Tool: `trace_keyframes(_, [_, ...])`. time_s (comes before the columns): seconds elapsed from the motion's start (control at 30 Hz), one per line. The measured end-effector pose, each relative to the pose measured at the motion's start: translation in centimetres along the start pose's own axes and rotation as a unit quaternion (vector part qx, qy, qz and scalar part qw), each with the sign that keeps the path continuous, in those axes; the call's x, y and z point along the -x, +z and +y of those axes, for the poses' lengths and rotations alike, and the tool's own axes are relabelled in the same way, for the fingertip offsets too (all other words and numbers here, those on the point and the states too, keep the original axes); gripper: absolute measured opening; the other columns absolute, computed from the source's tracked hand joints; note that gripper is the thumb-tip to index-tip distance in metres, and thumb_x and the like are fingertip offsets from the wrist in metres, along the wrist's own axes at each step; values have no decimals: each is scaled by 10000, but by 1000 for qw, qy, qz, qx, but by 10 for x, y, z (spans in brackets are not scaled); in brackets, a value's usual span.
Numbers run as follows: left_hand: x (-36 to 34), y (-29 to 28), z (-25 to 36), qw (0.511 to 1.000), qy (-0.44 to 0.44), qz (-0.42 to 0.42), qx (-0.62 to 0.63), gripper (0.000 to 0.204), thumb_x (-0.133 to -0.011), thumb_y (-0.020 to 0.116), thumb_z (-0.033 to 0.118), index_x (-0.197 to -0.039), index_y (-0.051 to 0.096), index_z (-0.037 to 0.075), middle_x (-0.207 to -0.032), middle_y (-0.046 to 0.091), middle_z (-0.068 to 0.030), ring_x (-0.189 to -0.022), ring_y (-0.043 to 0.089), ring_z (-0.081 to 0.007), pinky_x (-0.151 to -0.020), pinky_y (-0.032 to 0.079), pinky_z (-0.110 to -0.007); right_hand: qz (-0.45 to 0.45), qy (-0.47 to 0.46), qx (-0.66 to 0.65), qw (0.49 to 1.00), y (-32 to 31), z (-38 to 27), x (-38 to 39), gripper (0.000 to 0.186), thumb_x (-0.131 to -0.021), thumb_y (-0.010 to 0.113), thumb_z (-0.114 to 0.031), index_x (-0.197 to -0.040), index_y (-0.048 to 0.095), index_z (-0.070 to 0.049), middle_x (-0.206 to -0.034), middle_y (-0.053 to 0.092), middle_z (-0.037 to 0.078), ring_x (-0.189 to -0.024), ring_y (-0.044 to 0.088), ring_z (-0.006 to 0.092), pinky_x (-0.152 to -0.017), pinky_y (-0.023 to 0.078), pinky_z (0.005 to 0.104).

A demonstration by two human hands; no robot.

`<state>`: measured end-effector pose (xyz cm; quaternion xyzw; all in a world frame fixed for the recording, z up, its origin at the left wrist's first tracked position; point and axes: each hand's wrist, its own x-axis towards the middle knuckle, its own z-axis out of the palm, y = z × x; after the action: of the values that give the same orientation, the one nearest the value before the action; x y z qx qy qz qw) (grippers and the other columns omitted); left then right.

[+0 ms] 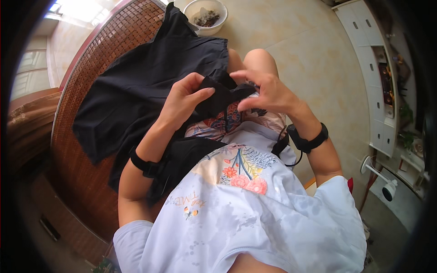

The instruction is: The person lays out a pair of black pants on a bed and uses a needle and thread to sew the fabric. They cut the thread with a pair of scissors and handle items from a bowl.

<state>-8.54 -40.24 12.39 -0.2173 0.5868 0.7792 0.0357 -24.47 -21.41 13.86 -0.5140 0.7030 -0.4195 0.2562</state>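
Observation:
A large black garment [132, 86] drapes over my lap and the seat at my left; its exact kind is hard to tell. My left hand [184, 98] pinches a folded edge of it between thumb and fingers, above my thighs. Facing it, my right hand [268, 93] has its thumb and fingers spread apart. A narrow black flap [243, 92] of the garment reaches into the gap between them without being visibly gripped. Black bands circle both my forearms, and a thin cable hangs by the right one.
The seat at my left carries a brown woven mat [127, 32]. A white basin [223, 22] with dark scraps inside stands on the tiled floor beyond the garment. A white cabinet [359, 36] lines the right side, with a white camera-like device [388, 190] nearer me.

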Motion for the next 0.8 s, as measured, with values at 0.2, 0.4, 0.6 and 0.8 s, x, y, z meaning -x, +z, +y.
trace_keyframes(0.2, [20, 3, -7, 979, -60, 33, 194, 136, -966, 531, 84, -1088, 554, 29, -936, 555, 27, -821, 524, -44, -762, 460, -200, -41, 66, 81, 994, 0, 13, 14, 284, -726, 701, 9, -1005, 662, -25, -853, 680, 93, -769, 660, 186, -685, 515, 282])
trace_keyframes(0.4, [29, 11, -4, 993, -108, -29, -25, 229, -804, 726, 19, -1007, 620, 25, -907, 616, -1, -829, 578, -64, -722, 479, -202, -78, 155, -33, 984, -12, -6, -5, 150, -782, 657, 20, -931, 661, -1, -789, 655, 48, -714, 603, 85, -635, 492, 245])
trace_keyframes(0.6, [13, 7, -32, 986, -110, 44, 114, 98, -906, 643, 110, -949, 627, 24, -850, 625, 9, -751, 560, -49, -662, 464, -202, -80, 250, -153, 953, -5, 10, -13, 161, -833, 656, -30, -988, 640, 10, -803, 646, 36, -735, 569, 64, -676, 473, 220])
trace_keyframes(0.8, [7, 4, -18, 956, -136, 115, 233, 132, -943, 591, 157, -921, 624, 31, -829, 616, 20, -735, 540, -41, -671, 446, -200, 90, 211, -84, 970, -2, -46, -21, 132, -936, 547, -83, -995, 616, 14, -731, 653, 136, -670, 662, 219, -604, 503, 303])
